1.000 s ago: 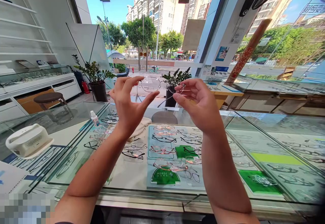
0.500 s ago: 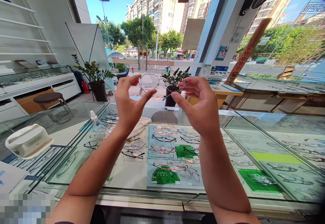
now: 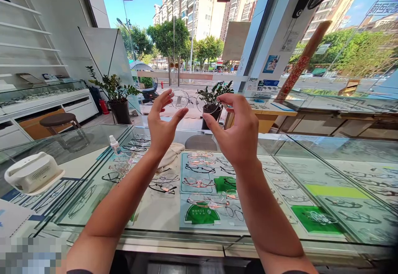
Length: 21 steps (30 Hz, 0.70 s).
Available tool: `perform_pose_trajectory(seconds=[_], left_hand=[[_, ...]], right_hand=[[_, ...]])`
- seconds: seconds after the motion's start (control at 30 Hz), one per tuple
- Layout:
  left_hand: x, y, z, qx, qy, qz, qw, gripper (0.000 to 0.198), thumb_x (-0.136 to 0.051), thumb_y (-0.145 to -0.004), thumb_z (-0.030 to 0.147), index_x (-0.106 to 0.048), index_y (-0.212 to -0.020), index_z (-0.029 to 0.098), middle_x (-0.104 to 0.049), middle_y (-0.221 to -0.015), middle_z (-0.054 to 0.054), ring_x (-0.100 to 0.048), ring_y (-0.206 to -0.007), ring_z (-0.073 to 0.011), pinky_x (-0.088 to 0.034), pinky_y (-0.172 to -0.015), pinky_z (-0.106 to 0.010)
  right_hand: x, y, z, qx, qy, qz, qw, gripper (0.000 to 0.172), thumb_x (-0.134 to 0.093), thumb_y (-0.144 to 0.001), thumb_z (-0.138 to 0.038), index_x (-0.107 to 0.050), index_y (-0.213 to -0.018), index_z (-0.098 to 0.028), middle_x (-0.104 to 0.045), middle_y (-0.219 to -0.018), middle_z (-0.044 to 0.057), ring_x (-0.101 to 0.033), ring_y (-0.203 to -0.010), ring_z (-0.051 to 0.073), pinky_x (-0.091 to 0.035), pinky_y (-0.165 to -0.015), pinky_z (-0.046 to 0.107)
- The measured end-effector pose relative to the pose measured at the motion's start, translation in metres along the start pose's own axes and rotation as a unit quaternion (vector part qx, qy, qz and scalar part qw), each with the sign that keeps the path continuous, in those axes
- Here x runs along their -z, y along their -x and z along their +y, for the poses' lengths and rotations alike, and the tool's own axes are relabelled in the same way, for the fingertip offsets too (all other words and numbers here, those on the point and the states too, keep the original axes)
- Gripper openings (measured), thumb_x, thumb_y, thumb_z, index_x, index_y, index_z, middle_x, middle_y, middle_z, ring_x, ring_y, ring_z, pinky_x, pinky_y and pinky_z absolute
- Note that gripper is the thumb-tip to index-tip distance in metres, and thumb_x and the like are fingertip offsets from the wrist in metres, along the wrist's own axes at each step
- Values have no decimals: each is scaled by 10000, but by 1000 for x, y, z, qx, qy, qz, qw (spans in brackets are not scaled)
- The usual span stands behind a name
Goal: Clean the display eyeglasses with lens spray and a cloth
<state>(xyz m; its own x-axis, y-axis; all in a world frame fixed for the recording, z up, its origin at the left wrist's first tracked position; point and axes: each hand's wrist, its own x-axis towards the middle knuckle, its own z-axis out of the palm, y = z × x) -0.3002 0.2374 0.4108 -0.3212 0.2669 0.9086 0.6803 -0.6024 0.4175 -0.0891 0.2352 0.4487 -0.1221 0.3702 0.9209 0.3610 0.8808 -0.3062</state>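
Note:
A pair of thin-rimmed round eyeglasses (image 3: 188,99) is held up in front of me, above the glass counter, with its clear lenses facing the window. My left hand (image 3: 164,114) pinches its left side, the thumb near the lower edge of the left lens. At the other side my right hand (image 3: 238,127) grips the frame, fingers above and thumb below. The exact contact points are partly hidden by the fingers. Under my hands, several eyeglasses (image 3: 199,168) lie in rows inside the display case.
A glass display counter (image 3: 149,228) spans the front. On it stand a white device (image 3: 34,172), a small spray bottle (image 3: 115,144) and a beige cloth (image 3: 170,157). Beyond are stools (image 3: 59,120), potted plants (image 3: 120,106) and a glass front onto the street.
Both hands have drawn slightly closer together. The eyeglasses have turned so that both lenses now show side by side, facing more squarely.

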Motion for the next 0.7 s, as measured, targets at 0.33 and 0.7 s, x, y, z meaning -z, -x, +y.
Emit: perform_pose_trajectory(seconds=[0.33, 0.7], left_hand=[[4, 2, 10, -73, -78, 96, 990, 621, -815, -937, 614, -640, -1435, 286, -718, -1390, -112, -679, -1284, -312, -525, -1096, -503], [5, 0, 7, -114, -103, 123, 980, 643, -820, -928, 614, -613, -1447, 295, -700, -1354, -113, -674, -1296, -311, -555, -1063, -493]], right_hand=[[1, -5, 14, -10, -18, -44, 999, 350, -777, -955, -413, -676, -1279, -326, -761, -1287, 74, -706, -1230, 337, -591, -1098, 565], [3, -5, 10, -43, -95, -36, 994, 372, -692, -1027, -487, -704, -1362, -327, -765, -1411, 81, -710, -1333, 315, -580, -1162, 546]])
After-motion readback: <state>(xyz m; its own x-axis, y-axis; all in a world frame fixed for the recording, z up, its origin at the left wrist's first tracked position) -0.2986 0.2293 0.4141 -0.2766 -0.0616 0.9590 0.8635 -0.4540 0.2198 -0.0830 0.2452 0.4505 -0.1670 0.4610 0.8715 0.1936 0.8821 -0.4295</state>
